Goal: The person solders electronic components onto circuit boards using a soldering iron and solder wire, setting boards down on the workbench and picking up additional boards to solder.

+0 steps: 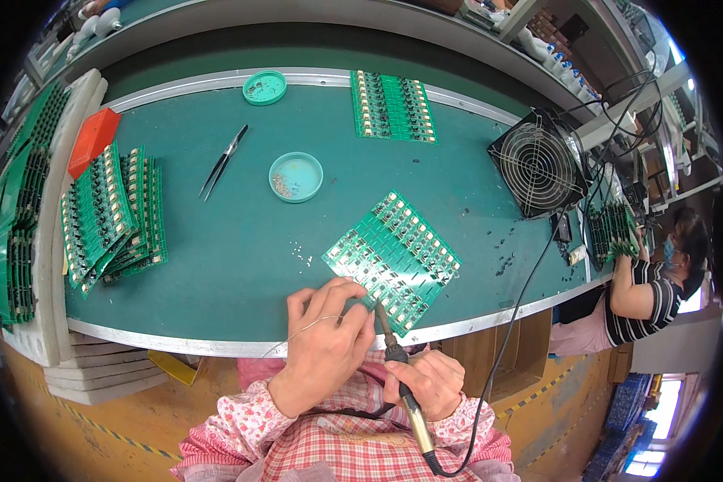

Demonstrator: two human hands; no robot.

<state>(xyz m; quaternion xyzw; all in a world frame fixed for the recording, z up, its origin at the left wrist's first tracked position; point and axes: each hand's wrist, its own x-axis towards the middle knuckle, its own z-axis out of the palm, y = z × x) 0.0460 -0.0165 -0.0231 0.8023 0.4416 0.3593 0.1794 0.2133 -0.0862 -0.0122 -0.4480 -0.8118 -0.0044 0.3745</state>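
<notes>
Clamping my right fingers (443,369) on the soldering iron (393,351) and left fingers (329,297) on the thin wire (320,319), I should feed it sparingly onto the circuit board (394,261).

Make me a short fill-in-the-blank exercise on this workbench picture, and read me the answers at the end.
1. The right hand grips the soldering iron, which points toward a circuit board whose main colour is ____.
2. The number of round dishes on the bench is ____.
3. The tweezers lie to the ____ of that circuit board.
4. The black fan stands toward the picture's ____ side.

Missing words: green; two; left; right.
</notes>
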